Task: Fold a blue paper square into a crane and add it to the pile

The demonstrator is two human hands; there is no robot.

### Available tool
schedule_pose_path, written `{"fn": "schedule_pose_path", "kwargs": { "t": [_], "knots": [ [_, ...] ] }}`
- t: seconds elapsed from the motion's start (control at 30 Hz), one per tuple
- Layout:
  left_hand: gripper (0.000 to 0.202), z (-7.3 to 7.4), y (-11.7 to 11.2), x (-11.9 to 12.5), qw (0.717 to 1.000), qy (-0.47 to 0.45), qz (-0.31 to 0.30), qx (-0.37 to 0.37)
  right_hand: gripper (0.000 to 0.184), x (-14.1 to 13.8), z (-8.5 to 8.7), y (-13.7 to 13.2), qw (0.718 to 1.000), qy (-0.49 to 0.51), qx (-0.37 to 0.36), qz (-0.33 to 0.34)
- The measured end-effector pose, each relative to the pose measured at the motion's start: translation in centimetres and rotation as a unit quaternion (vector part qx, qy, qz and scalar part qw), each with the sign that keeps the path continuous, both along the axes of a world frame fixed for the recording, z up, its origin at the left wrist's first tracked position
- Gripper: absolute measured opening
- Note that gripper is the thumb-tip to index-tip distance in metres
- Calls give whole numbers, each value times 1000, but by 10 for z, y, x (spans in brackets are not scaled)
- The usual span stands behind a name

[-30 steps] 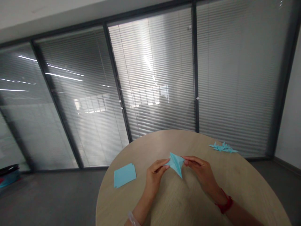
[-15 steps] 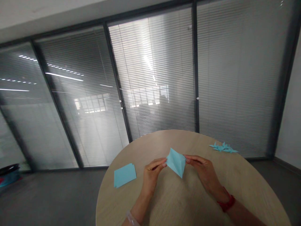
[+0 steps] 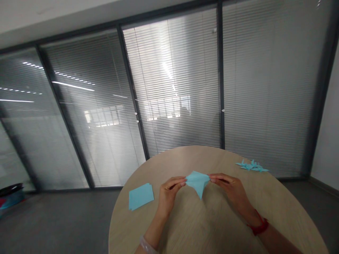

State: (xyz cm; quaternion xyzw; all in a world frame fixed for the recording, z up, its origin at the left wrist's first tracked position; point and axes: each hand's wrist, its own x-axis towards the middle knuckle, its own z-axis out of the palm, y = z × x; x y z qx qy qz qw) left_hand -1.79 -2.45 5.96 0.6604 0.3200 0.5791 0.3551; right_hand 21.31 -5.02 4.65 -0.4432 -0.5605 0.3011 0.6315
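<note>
Folded blue paper [image 3: 197, 181] | pinched between both hands | above round table [image 3: 212, 229]

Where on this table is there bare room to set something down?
Bare wood lies on the far side of the table, between the paper stack and the paper cranes, and also between the forearms. The middle is crowded: the left hand and right hand pinch the folded paper.
</note>
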Motion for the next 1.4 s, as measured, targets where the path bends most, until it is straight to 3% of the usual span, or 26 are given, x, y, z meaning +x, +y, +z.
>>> {"fn": "schedule_pose_path", "kwargs": {
  "t": [0.27, 0.4, 0.7, 1.0, 1.17, 1.4],
  "knots": [
    [11, -5, 1, 2, 999, -15, -6, -41, 22, -3, -2, 1, 1000, 3, 1, 4],
    [19, -9, 3, 5, 998, -27, -17, -62, 25, -10, -5, 1, 999, 13, -2, 48],
    [13, -13, 0, 9, 999, -3, 9, -35, 24, -19, -18, 5, 994, 28, 16, 103],
    [13, -12, -4, 9, 996, 68, 48, 32, 23, -21, -14, 1, 999, 2, 12, 52],
    [28, -11, -7, 10, 995, 83, 38, 38, 28, -23, -9, -2, 999, -7, -12, 41],
    [14, -9, -11, 9, 988, 132, 42, 71, 30, -27, -5, -6, 999, -21, -9, 45]
  ]
}}
